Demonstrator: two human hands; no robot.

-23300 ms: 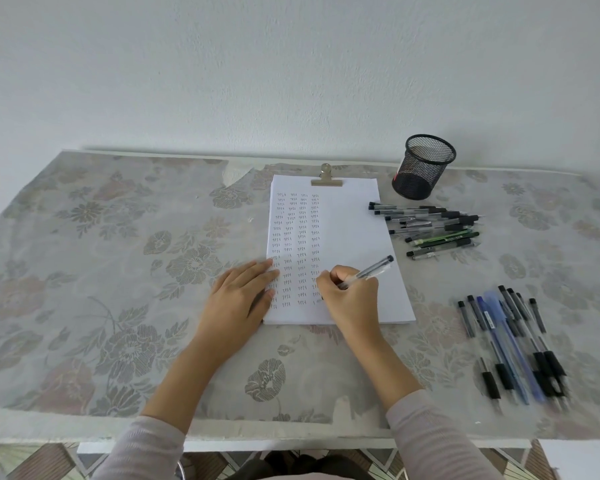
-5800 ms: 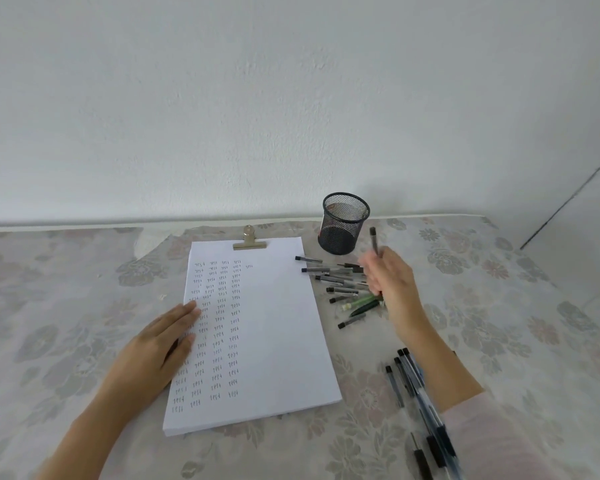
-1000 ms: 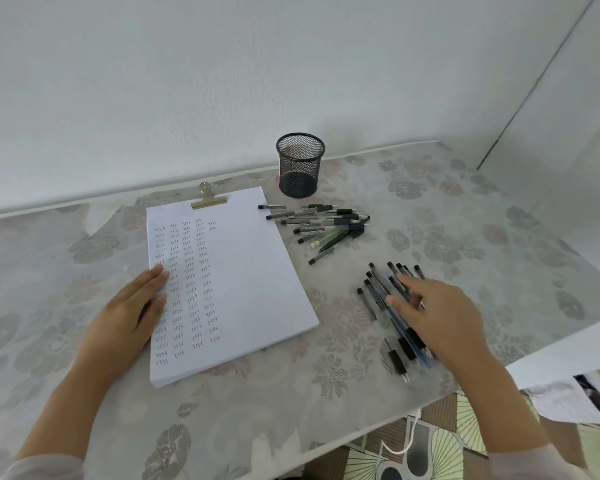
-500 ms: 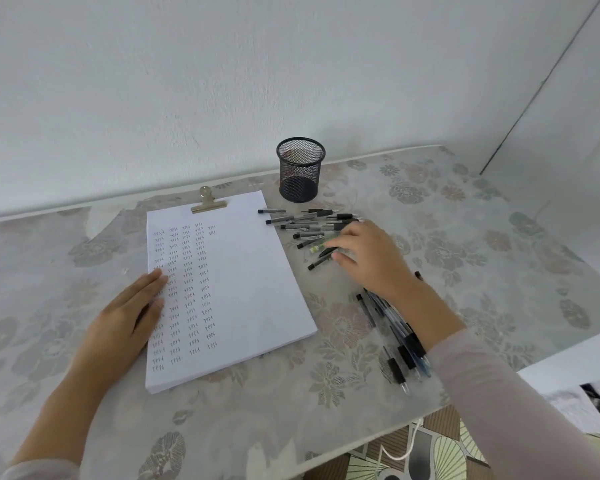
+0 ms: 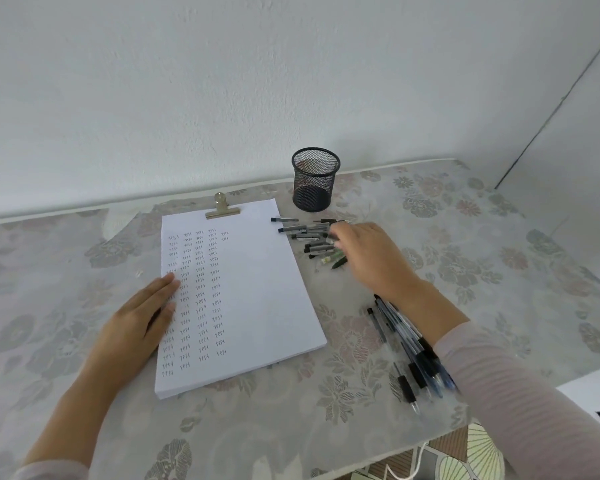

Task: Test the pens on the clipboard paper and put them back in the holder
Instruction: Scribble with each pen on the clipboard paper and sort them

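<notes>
A big white wall (image 5: pixel 222 81) stood behind everything. In front of it was a wide table (image 5: pixel 482 237) with a flowery cloth on top. A thick stack of white paper (image 5: pixel 257 289) lay on the table, a bit left of the middle and turned a little. Rows of small pen marks filled its left half. Its right half was plain white.

The left hand (image 5: pixel 136 327) lay flat on the left edge of the paper. Its fingers were straight and close together, and it held nothing. The right arm, in a pale striped sleeve (image 5: pixel 516 393), reached out to the right of the paper. The right hand (image 5: pixel 371 258) was palm down over a pile of pens (image 5: pixel 302 233), with its fingers bent toward them. The fingers were blurry and hid what was under them. I could not tell if the hand held a pen or only touched the pile.

The black mesh holder (image 5: pixel 315 181) stood upright near the wall, just past the top right corner of the paper. The pile of pens lay on the table between the holder and the right hand, just beside the paper. A bunch of pens (image 5: pixel 406 344), black and blue, lay side by side near the front edge, partly under the right arm. A gold clip (image 5: pixel 221 207) gripped the top of the paper. One green pen (image 5: pixel 339 263) lay at the near end of the pile.
</notes>
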